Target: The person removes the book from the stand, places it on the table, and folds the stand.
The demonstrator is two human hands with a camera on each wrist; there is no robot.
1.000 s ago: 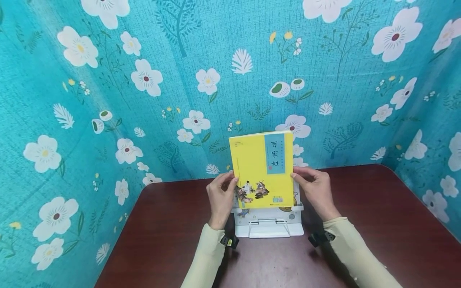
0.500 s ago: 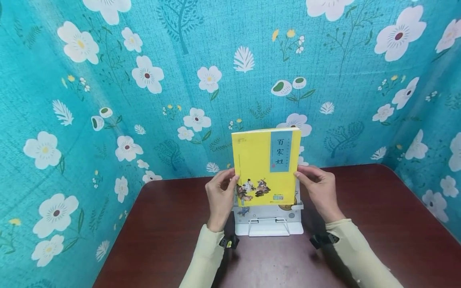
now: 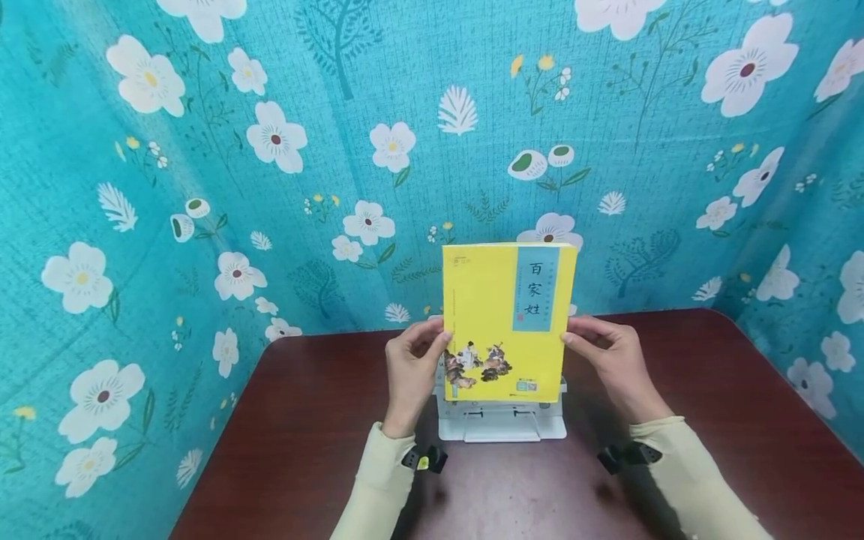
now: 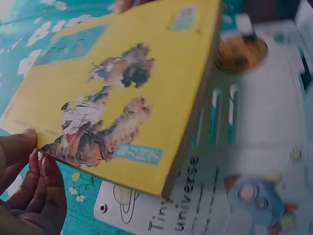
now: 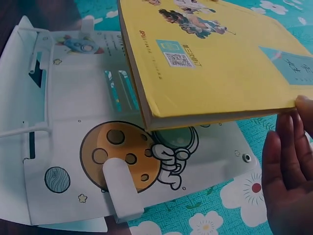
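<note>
Book (image 3: 506, 322) pinched at both edges, white stand (image 3: 501, 421) behind!

We have the yellow book upright just below the middle of the head view, cover towards us, its lower part hiding much of the stand. Look at the left hand (image 3: 412, 371): thumb on the front, fingers tucked behind, clamped on the left edge! We swing across, and the right hand (image 3: 619, 369) has the right edge nipped between thumb and fingers. The two hands stand well apart, with the cover's whole width between them.

What a cover: we get a blue panel (image 3: 532, 289) with three large characters at its upper right, and painted figures (image 3: 479, 362) at its lower left. Whether the bottom edge touches the stand, we cannot tell.

Over to the left wrist view, where the book slants across the upper left and centre; at lower right we catch black lettering (image 4: 186, 200) and a blue rocket (image 4: 254, 200) on the stand. To the right wrist view: the book fills the upper right, and below it we spot an orange planet (image 5: 117, 147), an astronaut (image 5: 171, 159) against it, and a white prong (image 5: 122, 191) crossing the planet's lower part.

Back at the head view, we find dark red-brown table (image 3: 304, 435) along the bottom, pale sleeves (image 3: 378, 480) reaching in, and turquoise flowered cloth (image 3: 432, 172) filling the top and both sides
</note>
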